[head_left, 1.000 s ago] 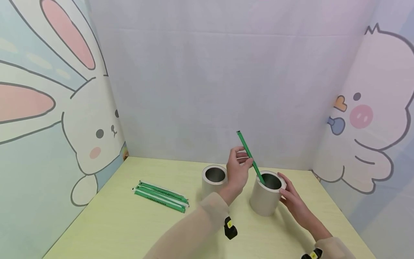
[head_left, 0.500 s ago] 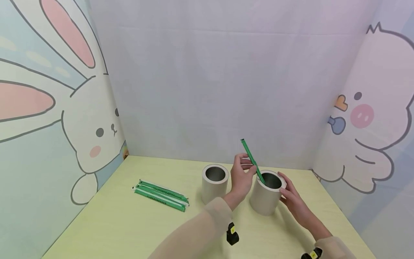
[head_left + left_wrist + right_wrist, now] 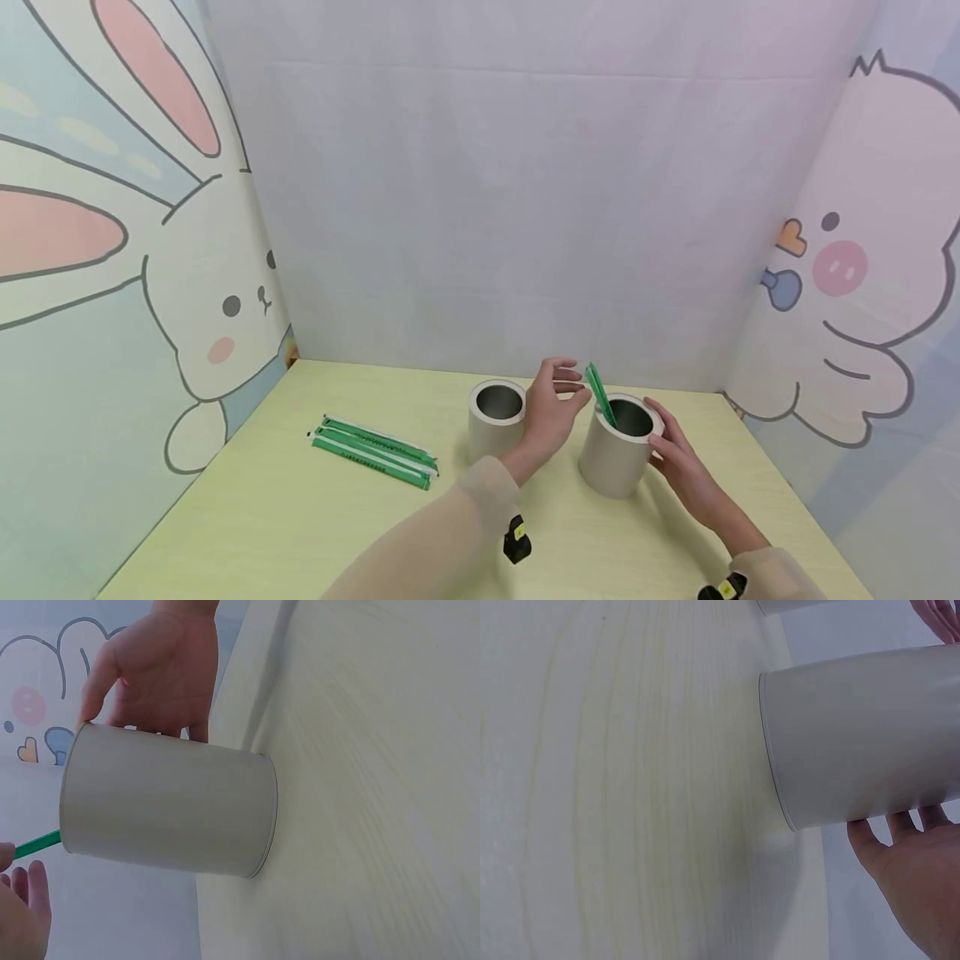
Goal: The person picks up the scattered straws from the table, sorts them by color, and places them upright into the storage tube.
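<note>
while a slim green wrapped stick (image 3: pixel 602 398) leans in a pale grey, matte, cylindrical cup (image 3: pixel 611 467), a loose bunch of similar green sticks (image 3: pixel 371 454) lies apart

as far as the head view shows, one placing looks done, or nearly so: the stick slants out over the cup's rim, its lower end inside. the bunch on the pale yellow wooden table (image 3: pixel 262 517) appears to be what is left; its sticks lie too close for a sure count. a second pale grey cup (image 3: pixel 491 442) stands between, and no stick shows in its dark opening, though its floor is out of sight.

the left hand (image 3: pixel 551 408), its fingers loosely bent and apart from the thumb, hangs just beside the stick's top and seems to hold nothing; whether it touches the stick, i cannot tell. the right hand (image 3: pixel 686 471) grips the stick's cup by its side.

only the left wrist view shows the right palm standing off the cup's wall. the right wrist view shows right fingertips (image 3: pixel 861 832) against that wall, but neither the stick nor the cup's mouth. only the head view looks into both openings.
</note>
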Demonstrator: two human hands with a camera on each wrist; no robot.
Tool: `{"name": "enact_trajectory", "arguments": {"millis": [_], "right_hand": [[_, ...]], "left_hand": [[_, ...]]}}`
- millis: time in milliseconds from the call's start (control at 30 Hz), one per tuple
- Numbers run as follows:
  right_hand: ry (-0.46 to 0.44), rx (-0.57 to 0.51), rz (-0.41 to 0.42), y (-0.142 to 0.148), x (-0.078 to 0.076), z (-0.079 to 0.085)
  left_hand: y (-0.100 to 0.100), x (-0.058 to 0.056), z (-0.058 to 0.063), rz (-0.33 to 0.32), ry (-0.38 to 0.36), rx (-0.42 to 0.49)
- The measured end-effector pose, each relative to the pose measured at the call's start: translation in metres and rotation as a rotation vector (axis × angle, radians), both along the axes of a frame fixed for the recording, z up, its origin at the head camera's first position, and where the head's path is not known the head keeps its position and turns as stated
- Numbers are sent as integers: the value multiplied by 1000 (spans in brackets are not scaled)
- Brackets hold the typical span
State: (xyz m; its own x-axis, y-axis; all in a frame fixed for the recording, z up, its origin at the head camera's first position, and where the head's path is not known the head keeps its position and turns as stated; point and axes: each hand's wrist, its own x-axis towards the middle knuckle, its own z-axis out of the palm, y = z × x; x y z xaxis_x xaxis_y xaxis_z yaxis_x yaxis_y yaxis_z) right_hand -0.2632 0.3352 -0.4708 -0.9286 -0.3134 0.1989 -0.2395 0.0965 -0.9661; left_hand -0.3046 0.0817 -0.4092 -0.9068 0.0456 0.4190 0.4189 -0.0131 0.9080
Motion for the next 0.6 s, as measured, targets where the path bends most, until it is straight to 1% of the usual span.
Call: {"name": "enact_trajectory", "arguments": {"millis": [133,267,333,500,600], "right_hand": [[-1,-4,0,0,-1,-1],[-1,-5,2,0,-1,-1],[-1,-6,2,-1,-1,0],[-4,-3,-3,-1,0,1],[-10,2,-3,0,-1,1]], "left_hand": [[-22,1,9,-33,27,-49],[-52,2,20,-80,71,-118],[-68,4,24,-94,100,-166],[-106,8,33,-118,144,-264],[-125,9,37,-139,153,-317]]}}
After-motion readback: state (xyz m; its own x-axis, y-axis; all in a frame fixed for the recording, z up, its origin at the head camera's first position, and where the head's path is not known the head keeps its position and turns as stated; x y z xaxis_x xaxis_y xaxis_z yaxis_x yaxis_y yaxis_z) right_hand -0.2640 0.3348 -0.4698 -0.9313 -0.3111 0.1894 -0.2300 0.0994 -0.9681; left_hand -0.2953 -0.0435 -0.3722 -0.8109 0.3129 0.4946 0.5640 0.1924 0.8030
